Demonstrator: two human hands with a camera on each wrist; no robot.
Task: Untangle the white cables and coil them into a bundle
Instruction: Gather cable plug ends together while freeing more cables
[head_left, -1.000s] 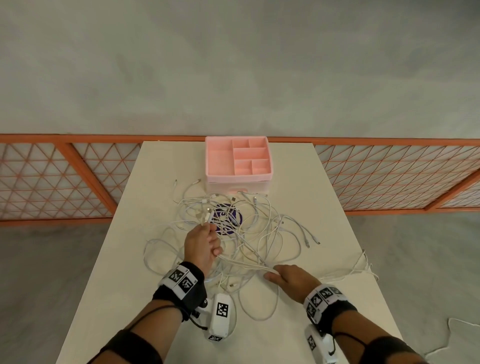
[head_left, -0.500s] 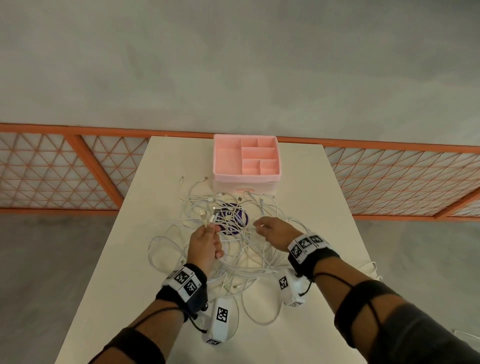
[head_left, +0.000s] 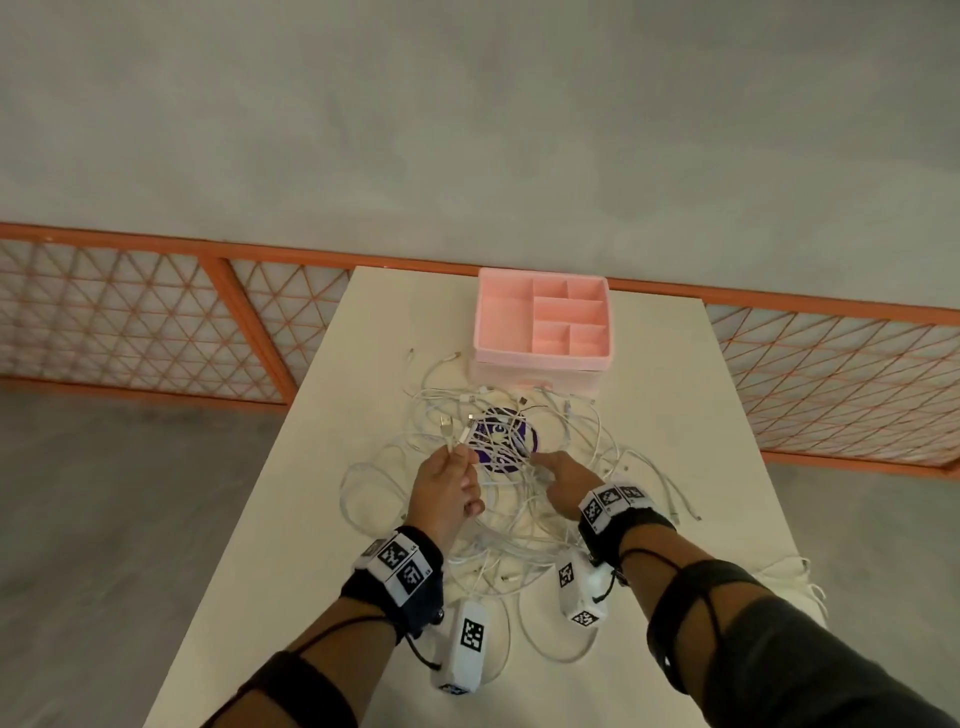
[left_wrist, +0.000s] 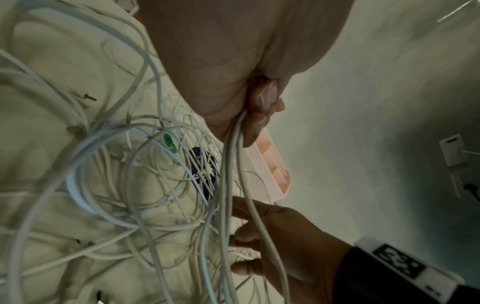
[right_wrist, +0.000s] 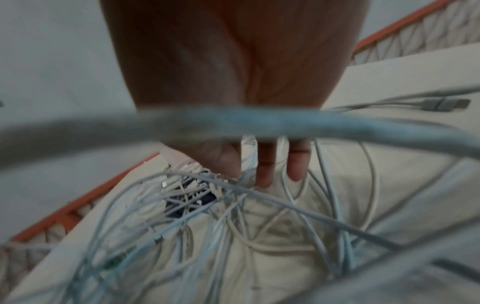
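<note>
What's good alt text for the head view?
A person's left hand pinches two white cable ends above a tangle of white cables on a table, while the right hand reaches into the tangle. A pink divided tray sits behind.

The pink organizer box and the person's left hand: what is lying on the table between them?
Head view: between the pink organizer box and the left hand lie loops of tangled white cables over a purple round sticker.
</note>
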